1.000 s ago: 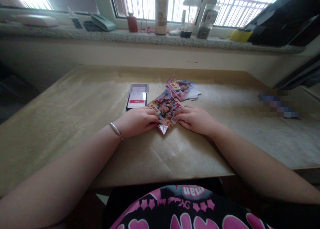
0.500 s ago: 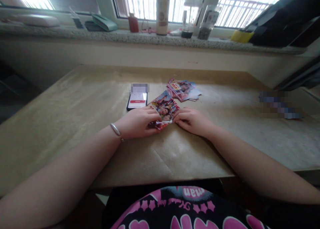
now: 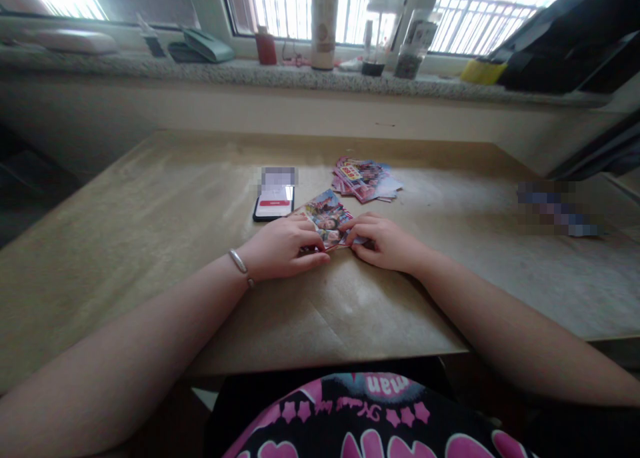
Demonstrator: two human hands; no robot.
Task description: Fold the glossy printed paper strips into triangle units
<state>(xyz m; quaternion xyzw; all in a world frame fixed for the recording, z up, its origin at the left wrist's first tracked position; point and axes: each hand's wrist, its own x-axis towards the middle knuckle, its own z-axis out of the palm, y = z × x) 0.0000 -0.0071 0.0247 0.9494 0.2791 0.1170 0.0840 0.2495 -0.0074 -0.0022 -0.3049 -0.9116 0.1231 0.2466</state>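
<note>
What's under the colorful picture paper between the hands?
The printed leaflet lies on brown paper, with the left hand and right hand at its edges. What's beneath is covered.

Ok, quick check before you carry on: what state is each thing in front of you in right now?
Left hand, fingers curled against the leaflet's edge, silver bangle on the wrist
Right hand, fingers against the leaflet's opposite edge
Glossy printed leaflet, flat on the sheet, apparently folded, held between both hands
Leaflet pile, loose and fanned, untouched
Phone, face up, screen lit with a red bar
Brown paper sheet, spread flat, faintly creased
</note>
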